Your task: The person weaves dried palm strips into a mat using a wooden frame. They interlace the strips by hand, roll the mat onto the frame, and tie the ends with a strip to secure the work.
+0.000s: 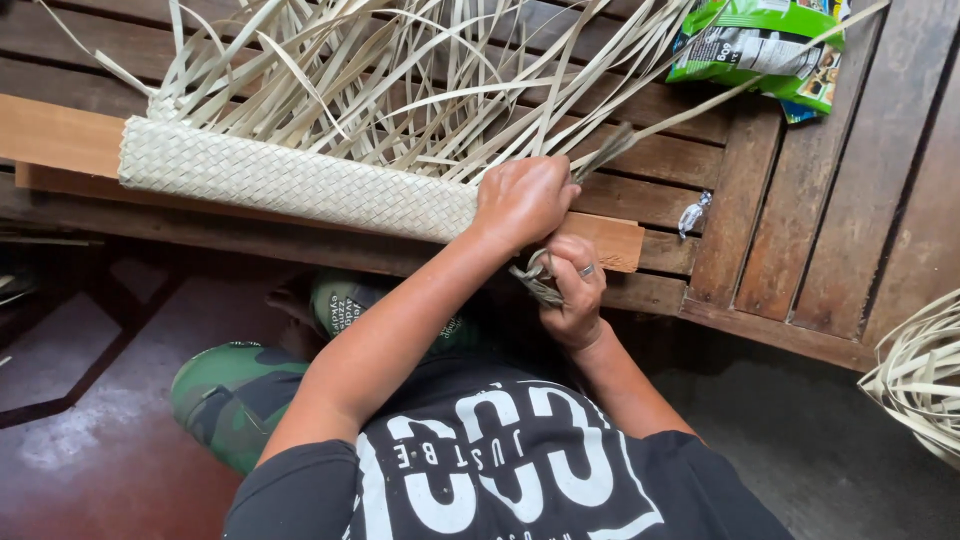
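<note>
head view: left hand point(522, 200) fisted on the rt end of woven palm-leaf mat point(300, 182), which lies on a wood board point(60, 135) over slatted surface point(800, 230). right hand point(575, 290), just below, grip closed on loose strips point(535, 280).

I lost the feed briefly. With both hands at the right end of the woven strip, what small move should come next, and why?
Probably pull the strand snug. The left hand presses the woven strip on the board, while the right hand pinches strands still bent loosely at the edge.
</note>
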